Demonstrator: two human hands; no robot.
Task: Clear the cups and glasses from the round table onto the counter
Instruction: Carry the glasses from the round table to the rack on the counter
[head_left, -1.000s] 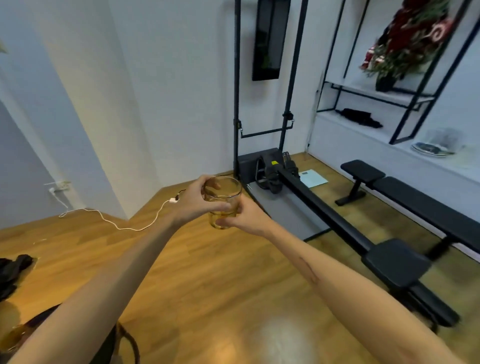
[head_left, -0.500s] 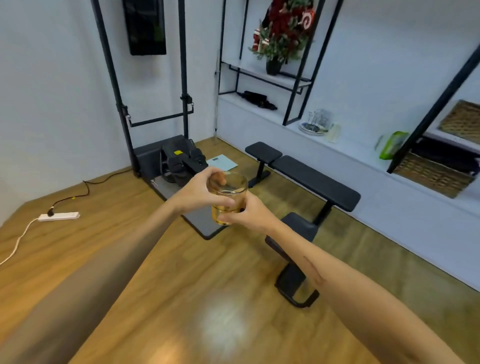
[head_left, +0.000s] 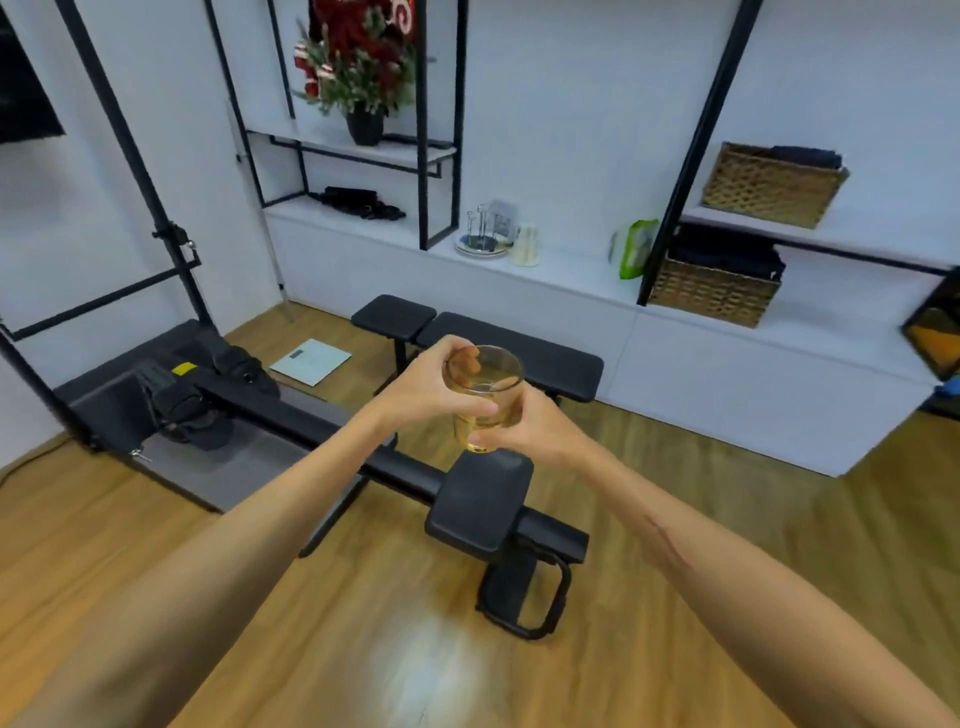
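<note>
Glass (head_left: 485, 397) with yellowish liquid is in the air in front of you, above the wooden floor (head_left: 363, 649) and the black rowing machine (head_left: 363, 452), held upright between your two hands. Your left hand (head_left: 423, 387) wraps its fingers (head_left: 462, 366) around the upper part near the rim, and your right hand (head_left: 532, 423) pinches the lower part and the base. I think the white counter (head_left: 571, 273) with the glass rack (head_left: 480, 234) is well apart from you, so if you tilt the glass while walking the liquid can spill, or you can trip over the machine.
</note>
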